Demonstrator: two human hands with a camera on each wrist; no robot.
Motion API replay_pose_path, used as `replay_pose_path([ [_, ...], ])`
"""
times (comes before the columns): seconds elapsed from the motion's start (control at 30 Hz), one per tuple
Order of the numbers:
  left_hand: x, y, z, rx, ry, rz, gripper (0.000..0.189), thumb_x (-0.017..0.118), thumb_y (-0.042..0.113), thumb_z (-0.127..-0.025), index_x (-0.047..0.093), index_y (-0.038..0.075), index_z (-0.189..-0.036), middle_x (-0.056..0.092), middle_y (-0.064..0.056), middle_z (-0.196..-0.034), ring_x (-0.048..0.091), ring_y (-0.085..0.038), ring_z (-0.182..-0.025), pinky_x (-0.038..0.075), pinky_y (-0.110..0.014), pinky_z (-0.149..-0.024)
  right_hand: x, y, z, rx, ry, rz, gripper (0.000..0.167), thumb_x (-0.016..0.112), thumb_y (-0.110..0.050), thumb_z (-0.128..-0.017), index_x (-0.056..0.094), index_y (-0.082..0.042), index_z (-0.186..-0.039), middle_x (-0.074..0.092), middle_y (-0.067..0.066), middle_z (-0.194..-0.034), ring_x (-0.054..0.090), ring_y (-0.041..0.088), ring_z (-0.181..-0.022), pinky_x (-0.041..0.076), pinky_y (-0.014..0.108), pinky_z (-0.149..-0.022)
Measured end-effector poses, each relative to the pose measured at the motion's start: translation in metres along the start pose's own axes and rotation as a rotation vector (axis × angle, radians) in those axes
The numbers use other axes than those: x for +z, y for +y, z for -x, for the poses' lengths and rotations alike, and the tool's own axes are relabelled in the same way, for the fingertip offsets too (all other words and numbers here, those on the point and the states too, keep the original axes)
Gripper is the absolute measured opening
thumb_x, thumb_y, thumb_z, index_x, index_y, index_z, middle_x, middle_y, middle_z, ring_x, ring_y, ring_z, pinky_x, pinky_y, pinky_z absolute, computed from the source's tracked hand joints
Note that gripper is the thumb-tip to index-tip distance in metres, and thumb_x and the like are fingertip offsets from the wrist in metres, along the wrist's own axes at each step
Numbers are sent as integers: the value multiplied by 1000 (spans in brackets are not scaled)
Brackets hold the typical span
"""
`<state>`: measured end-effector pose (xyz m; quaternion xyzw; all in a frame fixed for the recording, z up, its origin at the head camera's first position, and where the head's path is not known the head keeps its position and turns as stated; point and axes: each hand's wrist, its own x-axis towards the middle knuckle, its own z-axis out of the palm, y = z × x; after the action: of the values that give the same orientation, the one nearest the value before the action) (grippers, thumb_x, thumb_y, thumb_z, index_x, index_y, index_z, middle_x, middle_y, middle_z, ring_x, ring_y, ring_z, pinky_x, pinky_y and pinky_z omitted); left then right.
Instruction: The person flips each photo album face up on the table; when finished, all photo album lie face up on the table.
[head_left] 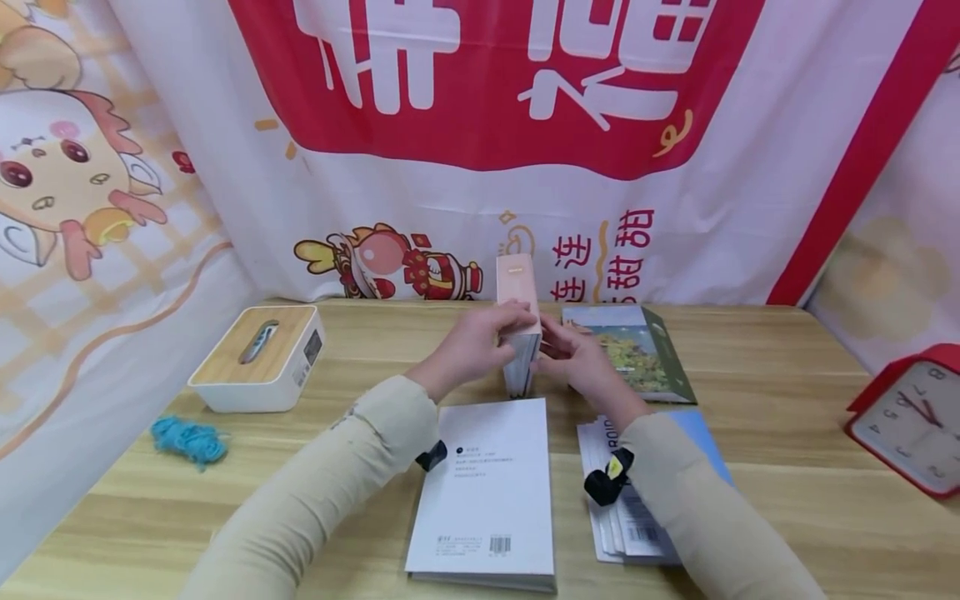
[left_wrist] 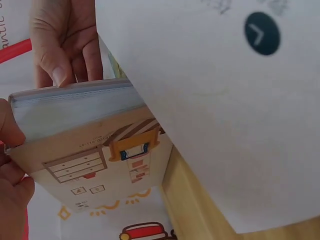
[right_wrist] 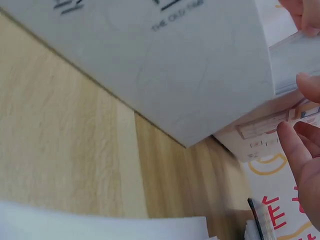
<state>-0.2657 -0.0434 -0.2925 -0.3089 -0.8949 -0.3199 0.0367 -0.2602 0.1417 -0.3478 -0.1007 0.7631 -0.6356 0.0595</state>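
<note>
A thick pink book (head_left: pixel 517 283) stands upright on the table between both hands. Its cover (left_wrist: pixel 107 170) carries drawings of furniture, and a pale page edge faces the person. The left hand (head_left: pixel 480 342) grips the book from its left side, fingers and thumb at a corner in the left wrist view. On the other side, the right hand (head_left: pixel 573 358) touches the book with loosely extended fingers; in the right wrist view its index finger (right_wrist: pixel 292 145) lies near the printed cover. A white book (head_left: pixel 480 492) lies flat just in front, printed with small text and a barcode.
Right of the hands lies a green-edged book (head_left: pixel 633 350) with a tree picture. Under the right forearm are white and blue books (head_left: pixel 637 525). A tissue box (head_left: pixel 255 358) and blue yarn (head_left: pixel 187 440) sit left; a red clock (head_left: pixel 911 417) is far right.
</note>
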Motion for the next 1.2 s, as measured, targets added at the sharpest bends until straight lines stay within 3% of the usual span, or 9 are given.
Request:
replay_pose_path([
  [0.17, -2, 6, -4, 30, -43, -103, 42, 61, 7, -84, 59, 17, -125, 45, 1, -141, 38, -15, -132, 38, -30, -103, -3, 4, -1, 6, -33, 19, 77, 67, -5, -83, 29, -31, -144, 34, 2, -148, 37, 22, -132, 38, 36, -103],
  [0.33, -7, 10, -9, 133, -64, -204, 33, 63, 15, -87, 63, 18, -120, 53, -2, -134, 51, -19, -121, 44, -31, -98, -2, 4, -1, -6, -51, 79, 75, 68, -9, -83, 30, -31, -144, 37, 0, -146, 39, 21, -131, 39, 36, -103],
  [0.43, -10, 10, -9, 156, -71, -221, 28, 62, 17, -88, 65, 16, -116, 57, -3, -129, 57, -19, -113, 49, -30, -92, 0, 4, -2, -10, -58, 135, 72, 68, -12, -83, 33, -30, -143, 40, 1, -145, 41, 22, -130, 39, 37, -103],
  [0.57, -13, 7, -6, 155, -56, -212, 25, 63, 18, -88, 67, 14, -112, 58, -4, -127, 57, -19, -113, 49, -30, -91, 2, 7, -6, 10, -77, 179, 72, 70, -17, -82, 33, -34, -142, 40, -2, -144, 42, 22, -129, 38, 39, -104],
  [0.67, -14, 4, -5, 172, -50, -226, 24, 62, 18, -89, 68, 14, -112, 59, -4, -126, 56, -20, -115, 49, -30, -92, 2, 11, -10, 33, -99, 158, 74, 72, -21, -81, 33, -39, -141, 37, -8, -146, 39, 21, -131, 36, 40, -105],
  [0.87, -12, 3, -6, 249, -58, -280, 21, 61, 18, -90, 68, 14, -109, 62, -3, -121, 57, -19, -113, 49, -30, -92, 2, 22, -15, 7, -156, 109, 85, 74, -11, -77, 27, -36, -144, 27, -8, -151, 33, 23, -135, 33, 41, -107],
  [1.03, -11, 2, -6, 339, -26, -309, 19, 60, 14, -89, 68, 11, -106, 66, -3, -112, 61, -19, -106, 51, -28, -88, 4, 26, -19, 11, -158, 122, 91, 74, -7, -76, 24, -40, -144, 28, -5, -151, 36, 24, -133, 36, 40, -105],
  [1.2, -8, -2, -5, 430, 59, -360, 16, 60, 10, -89, 67, 6, -103, 68, -6, -106, 64, -20, -101, 52, -27, -86, 5, 27, -18, 8, -113, 147, 82, 69, -2, -78, 29, -32, -144, 39, 4, -145, 42, 23, -129, 40, 38, -102],
])
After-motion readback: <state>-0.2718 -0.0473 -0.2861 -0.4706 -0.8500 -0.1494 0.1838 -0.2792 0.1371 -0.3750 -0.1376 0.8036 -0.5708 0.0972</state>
